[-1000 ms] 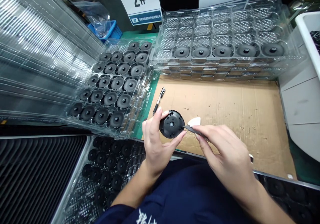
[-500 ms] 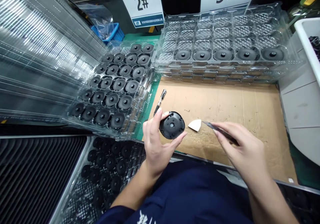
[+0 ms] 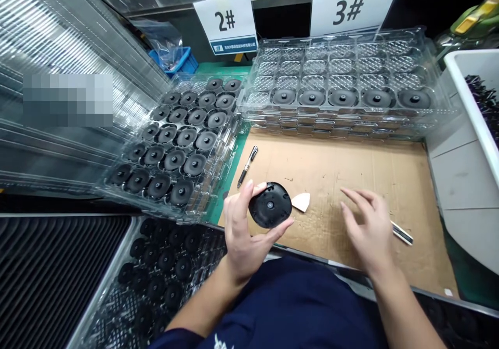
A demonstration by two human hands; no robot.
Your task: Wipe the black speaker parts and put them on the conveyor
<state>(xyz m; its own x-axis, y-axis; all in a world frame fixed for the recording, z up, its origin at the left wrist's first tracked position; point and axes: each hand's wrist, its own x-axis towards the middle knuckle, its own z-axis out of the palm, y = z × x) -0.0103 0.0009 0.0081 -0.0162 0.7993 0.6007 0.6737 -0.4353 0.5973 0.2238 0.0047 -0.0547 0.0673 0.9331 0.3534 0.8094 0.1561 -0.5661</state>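
A white sign [image 3: 241, 14] above the back edge of the bench [image 3: 218, 203] reads "2#" in black; the blue band [image 3: 234, 47] along its foot carries small Chinese characters, ending in "有限公司". Farther right above that edge, another white sheet [image 3: 327, 11] reads "3#". White lettering on the dark blue shirt [image 3: 273, 307] is cut off, unreadable.

Appears as a round black disc [image 3: 270, 214], lightly glossy, with a small greyish hub at its middle; faces the camera, pinched by the rim in the left hand [image 3: 244, 229], with fingers toward eleven o'clock and thumb near four, just off the view's centre toward five o'clock
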